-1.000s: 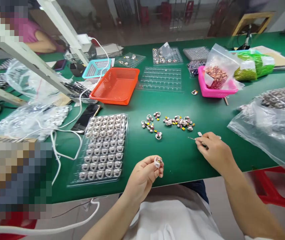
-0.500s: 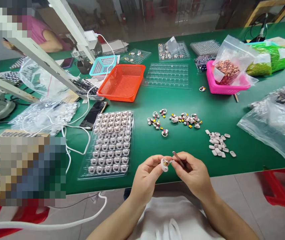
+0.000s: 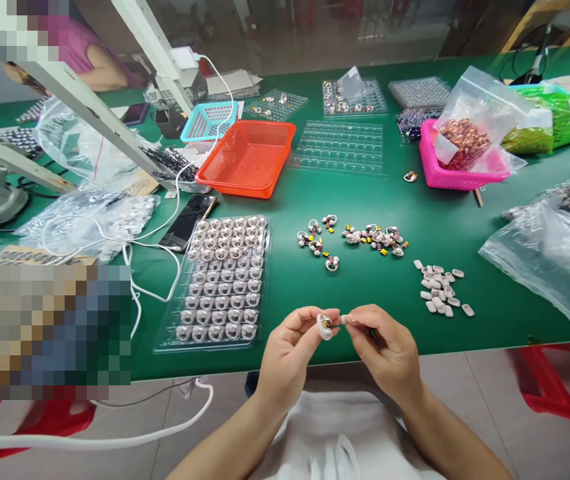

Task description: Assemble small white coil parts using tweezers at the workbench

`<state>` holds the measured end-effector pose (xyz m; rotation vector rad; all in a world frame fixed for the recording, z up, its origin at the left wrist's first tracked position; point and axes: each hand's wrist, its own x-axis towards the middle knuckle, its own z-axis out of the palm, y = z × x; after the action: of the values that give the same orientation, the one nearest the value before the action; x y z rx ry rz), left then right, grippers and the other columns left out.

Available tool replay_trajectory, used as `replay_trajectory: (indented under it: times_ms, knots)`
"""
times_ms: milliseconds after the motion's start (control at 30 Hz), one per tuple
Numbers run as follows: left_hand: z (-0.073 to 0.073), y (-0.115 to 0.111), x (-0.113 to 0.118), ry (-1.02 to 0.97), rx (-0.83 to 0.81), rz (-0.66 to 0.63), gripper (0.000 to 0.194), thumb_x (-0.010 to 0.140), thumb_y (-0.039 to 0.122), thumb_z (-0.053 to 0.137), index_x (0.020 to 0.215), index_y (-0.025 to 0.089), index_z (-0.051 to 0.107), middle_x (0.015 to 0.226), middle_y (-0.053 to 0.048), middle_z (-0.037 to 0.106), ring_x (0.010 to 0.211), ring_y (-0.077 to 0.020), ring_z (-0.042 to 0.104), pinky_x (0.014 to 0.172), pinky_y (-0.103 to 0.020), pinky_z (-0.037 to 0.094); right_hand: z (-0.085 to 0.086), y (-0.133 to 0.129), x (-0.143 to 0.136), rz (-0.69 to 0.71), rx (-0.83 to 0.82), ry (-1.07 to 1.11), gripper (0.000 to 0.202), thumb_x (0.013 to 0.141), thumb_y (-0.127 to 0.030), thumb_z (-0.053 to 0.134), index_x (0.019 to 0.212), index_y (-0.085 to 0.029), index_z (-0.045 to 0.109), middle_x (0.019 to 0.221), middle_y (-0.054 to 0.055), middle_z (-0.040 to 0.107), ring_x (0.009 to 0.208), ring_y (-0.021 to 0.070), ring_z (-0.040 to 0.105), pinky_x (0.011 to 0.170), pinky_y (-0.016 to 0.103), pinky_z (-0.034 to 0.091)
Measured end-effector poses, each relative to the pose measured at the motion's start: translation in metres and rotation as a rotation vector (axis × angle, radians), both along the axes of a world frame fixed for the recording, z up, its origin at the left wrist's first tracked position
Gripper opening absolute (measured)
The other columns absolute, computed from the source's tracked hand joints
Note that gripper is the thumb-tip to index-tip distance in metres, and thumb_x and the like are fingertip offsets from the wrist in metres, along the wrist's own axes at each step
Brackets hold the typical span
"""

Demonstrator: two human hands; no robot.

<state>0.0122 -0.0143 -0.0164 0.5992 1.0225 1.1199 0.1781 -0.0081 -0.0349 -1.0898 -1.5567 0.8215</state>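
Observation:
My left hand [image 3: 286, 350] pinches a small white C-shaped earphone part [image 3: 323, 328] between thumb and fingers; a bit of yellow and black shows inside its curve. Just beside it, my right hand [image 3: 391, 350] is closed, with a tiny pale piece [image 3: 345, 319] at its fingertips. Whether that piece touches the C-shaped part I cannot tell. Beyond the hands lie loose C-shaped parts with yellow tabs in two clusters, one on the left [image 3: 315, 241] and one on the right [image 3: 377, 238]. Small white oval shells [image 3: 437, 288] are heaped to the right.
At left, a clear tray [image 3: 162, 341] carries rows of pale parts, with a phone [image 3: 188, 223] and white cable behind. Further back stand an orange basket [image 3: 247, 160], a transparent tray [image 3: 337, 147] and a pink basket [image 3: 465, 177]. A plastic bag [image 3: 545, 253] lies right.
The brown flat tool that stuck up from my right hand is now hidden from sight. My right fingertips have turned slightly, and the C-shaped part has shifted a little left. The view has shifted slightly.

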Motion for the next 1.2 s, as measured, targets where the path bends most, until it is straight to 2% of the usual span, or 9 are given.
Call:
replay_trajectory:
  times_ms: [100, 233, 333, 433, 567, 667, 733, 933, 1200]
  knots:
    - [0.002, -0.001, 0.001, 0.047, 0.027, -0.024, 0.016, 0.086, 0.030, 0.074, 0.095, 0.017, 0.072, 0.104, -0.009, 0.079, 0.099, -0.0218, 0.072, 0.088, -0.031, 0.054, 0.000, 0.000, -0.001, -0.004, 0.011, -0.012, 0.025, 0.090, -0.007, 0.062, 0.105, -0.026, 0.068, 0.091, 0.003, 0.072, 0.074, 0.0158, 0.067, 0.060, 0.026, 0.054]
    - [0.005, 0.000, 0.000, 0.016, 0.032, -0.028, 0.016, 0.086, 0.030, 0.074, 0.096, 0.017, 0.072, 0.102, -0.008, 0.079, 0.099, -0.0205, 0.071, 0.091, -0.030, 0.052, -0.001, 0.004, -0.001, 0.013, 0.171, -0.150, 0.043, 0.090, -0.002, 0.057, 0.123, -0.028, 0.064, 0.103, 0.006, 0.075, 0.089, 0.0186, 0.071, 0.073, 0.030, 0.058]
    - [0.006, 0.001, 0.000, -0.012, 0.005, -0.018, 0.017, 0.085, 0.030, 0.075, 0.094, 0.017, 0.072, 0.098, -0.007, 0.080, 0.096, -0.0205, 0.071, 0.091, -0.031, 0.052, -0.004, 0.003, -0.001, -0.003, 0.250, -0.207, 0.045, 0.088, -0.001, 0.057, 0.124, -0.029, 0.062, 0.104, 0.006, 0.076, 0.090, 0.0196, 0.073, 0.077, 0.032, 0.060]
    - [0.005, 0.002, 0.000, 0.002, -0.016, 0.012, 0.017, 0.083, 0.030, 0.076, 0.093, 0.017, 0.072, 0.098, -0.008, 0.080, 0.096, -0.0218, 0.071, 0.091, -0.033, 0.053, -0.006, -0.001, -0.003, -0.048, 0.135, -0.156, 0.031, 0.090, -0.007, 0.058, 0.113, -0.027, 0.063, 0.098, 0.005, 0.075, 0.082, 0.0186, 0.072, 0.070, 0.030, 0.059]
    - [0.002, 0.000, 0.001, -0.001, 0.001, 0.046, 0.017, 0.085, 0.030, 0.074, 0.096, 0.017, 0.071, 0.107, -0.010, 0.078, 0.102, -0.0240, 0.071, 0.098, -0.038, 0.052, -0.007, -0.003, -0.006, 0.031, -0.154, 0.079, 0.009, 0.095, -0.019, 0.058, 0.101, -0.024, 0.063, 0.101, 0.007, 0.067, 0.082, 0.0175, 0.066, 0.064, 0.027, 0.055]
    - [-0.001, -0.002, 0.003, -0.002, 0.010, 0.034, 0.017, 0.085, 0.029, 0.074, 0.095, 0.017, 0.070, 0.111, -0.011, 0.077, 0.105, -0.0250, 0.070, 0.099, -0.039, 0.051, -0.008, -0.003, -0.009, 0.085, -0.195, 0.209, 0.005, 0.095, -0.021, 0.060, 0.098, -0.024, 0.063, 0.101, 0.008, 0.059, 0.095, 0.0208, 0.062, 0.075, 0.032, 0.055]
    - [-0.002, -0.003, 0.004, -0.011, 0.011, 0.004, 0.016, 0.086, 0.029, 0.074, 0.095, 0.016, 0.070, 0.110, -0.011, 0.078, 0.105, -0.0247, 0.070, 0.097, -0.037, 0.051, -0.008, -0.004, -0.010, 0.087, -0.195, 0.234, 0.007, 0.095, -0.020, 0.059, 0.099, -0.024, 0.063, 0.099, 0.007, 0.057, 0.090, 0.0193, 0.061, 0.073, 0.031, 0.054]
    - [0.006, -0.005, 0.002, 0.001, -0.001, -0.034, 0.015, 0.085, 0.027, 0.074, 0.095, 0.017, 0.070, 0.105, -0.010, 0.079, 0.099, -0.0220, 0.072, 0.091, -0.032, 0.053, -0.008, -0.005, -0.010, -0.029, -0.037, 0.049, 0.017, 0.090, -0.012, 0.062, 0.100, -0.025, 0.062, 0.093, 0.005, 0.063, 0.073, 0.0155, 0.061, 0.053, 0.024, 0.047]
    - [0.017, 0.000, -0.006, 0.095, 0.022, -0.059, 0.018, 0.083, 0.031, 0.077, 0.093, 0.016, 0.071, 0.092, -0.005, 0.079, 0.085, -0.0155, 0.071, 0.080, -0.024, 0.054, 0.001, 0.002, -0.002, 0.068, 0.128, -0.124, 0.035, 0.086, -0.002, 0.062, 0.111, -0.026, 0.063, 0.096, 0.006, 0.067, 0.083, 0.0179, 0.064, 0.061, 0.027, 0.052]
